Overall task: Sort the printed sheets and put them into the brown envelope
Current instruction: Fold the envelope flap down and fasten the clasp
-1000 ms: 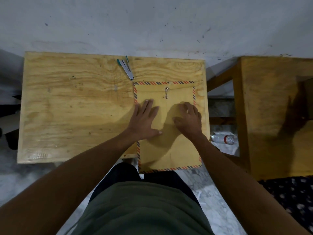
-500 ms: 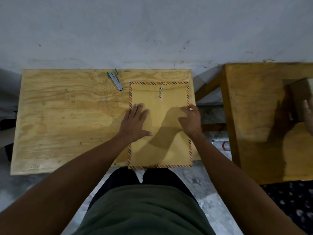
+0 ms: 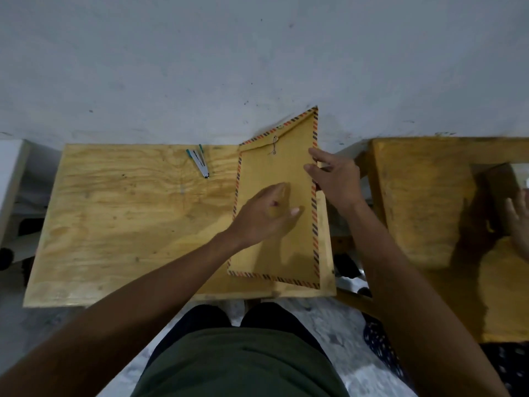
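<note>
Status: brown envelope (image 3: 274, 213) sits on the right part of the plywood worktop (image 3: 120, 224), far end tilted up off the surface toward the wall, near end down by the front edge. Flap end is at the far side; string tie looks wound shut, though it's small in frame.

Our right hand (image 3: 336, 179) has its grip on the envelope's right edge, thumb on the face and fingers apparently behind, so it's grasping the envelope. Our left hand (image 3: 263, 216) is over the envelope's middle with fingers loosely extended, released, holding nothing; contact with the paper can't be confirmed.

No printed sheets visible anywhere on the worktop. We judge sorting and insertion are done, sheets likely inside, but we can't verify contents. What seems left: set the envelope aside or hand it off.

Other items: stapler (image 3: 200, 164) with two green-capped pens at the far edge, well apart from the envelope. Second wooden table (image 3: 423, 202) to the right, another person's hand (image 3: 518, 222) at the frame edge.
</note>
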